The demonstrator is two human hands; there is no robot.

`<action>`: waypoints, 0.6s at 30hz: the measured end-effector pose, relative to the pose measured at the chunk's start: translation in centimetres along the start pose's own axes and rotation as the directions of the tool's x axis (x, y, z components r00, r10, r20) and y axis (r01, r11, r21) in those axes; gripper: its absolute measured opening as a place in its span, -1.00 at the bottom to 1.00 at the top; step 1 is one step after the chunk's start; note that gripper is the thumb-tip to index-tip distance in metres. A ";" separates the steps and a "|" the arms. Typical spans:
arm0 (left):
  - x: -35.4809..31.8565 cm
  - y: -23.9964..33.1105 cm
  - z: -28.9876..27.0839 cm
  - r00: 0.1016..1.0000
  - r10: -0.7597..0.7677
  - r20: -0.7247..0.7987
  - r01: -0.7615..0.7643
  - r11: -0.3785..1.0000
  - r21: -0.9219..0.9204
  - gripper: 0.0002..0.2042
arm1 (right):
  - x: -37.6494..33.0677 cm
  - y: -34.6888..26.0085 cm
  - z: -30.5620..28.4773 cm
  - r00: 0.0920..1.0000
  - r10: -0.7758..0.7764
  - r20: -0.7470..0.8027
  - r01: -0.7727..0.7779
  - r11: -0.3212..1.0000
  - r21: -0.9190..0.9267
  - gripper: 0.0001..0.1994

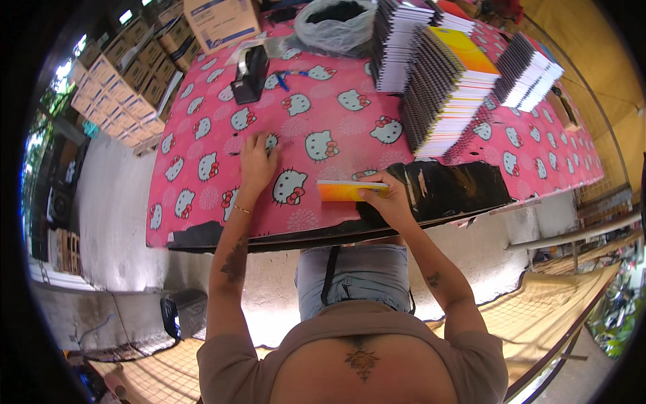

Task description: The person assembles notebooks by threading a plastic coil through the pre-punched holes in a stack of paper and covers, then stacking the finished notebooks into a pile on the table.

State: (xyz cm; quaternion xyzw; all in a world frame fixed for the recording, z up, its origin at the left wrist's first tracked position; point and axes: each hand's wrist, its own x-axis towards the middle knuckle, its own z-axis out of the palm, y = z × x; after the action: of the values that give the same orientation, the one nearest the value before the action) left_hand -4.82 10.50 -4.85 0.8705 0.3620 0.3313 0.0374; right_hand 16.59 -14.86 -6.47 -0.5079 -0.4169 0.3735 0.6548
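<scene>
My right hand (385, 197) grips a yellow-orange notebook (340, 191), holding it on edge near the front of the table. Its thumb is on the cover, and the fingers reach behind. To the left, my left hand (258, 163) rests on the pink cat-print tablecloth (350, 128), thumb apart from the fingers; nothing shows clearly in its grasp. Beyond the right hand rises a tall stack of spiral-bound notebooks (444, 94), with a yellow-orange cover on top. A second spiral notebook stack (398, 47) stands behind it.
A black tape dispenser (250, 74) sits at the back left, near a blue tool (282, 82). Behind are a clear plastic bag (334, 30) with dark contents and a cardboard box (222, 23). More notebooks (528, 73) stand at right. Stacked cartons (121, 87) are on the left floor.
</scene>
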 end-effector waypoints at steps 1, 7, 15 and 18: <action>0.0 -0.8 1.1 0.998 0.060 0.021 -0.060 0.998 0.000 -0.68 | 0.3 0.2 -0.2 1.000 -0.003 -0.003 0.003 1.000 0.029 -0.80; -1.7 4.3 -0.6 0.996 0.079 0.040 -0.065 0.961 -0.268 -0.77 | 0.6 -0.9 -0.7 0.999 0.044 -0.011 -0.044 0.999 -0.011 -0.74; -5.2 11.5 -4.9 0.987 0.123 0.106 -0.049 0.847 -0.530 -0.78 | 0.6 -0.6 -1.4 0.998 0.012 -0.070 -0.016 0.998 -0.059 -0.77; -5.6 11.0 -4.1 0.992 0.110 0.058 -0.064 0.854 -0.517 -0.80 | 0.5 -0.2 -1.2 0.996 0.033 -0.085 -0.035 0.999 -0.030 -0.77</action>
State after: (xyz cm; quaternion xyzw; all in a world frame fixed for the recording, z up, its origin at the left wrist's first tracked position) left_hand -3.54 -1.95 -1.44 0.8578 0.2188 0.3798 0.2685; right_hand 17.94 -14.84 -6.31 -0.5404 -0.3860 0.3562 0.6573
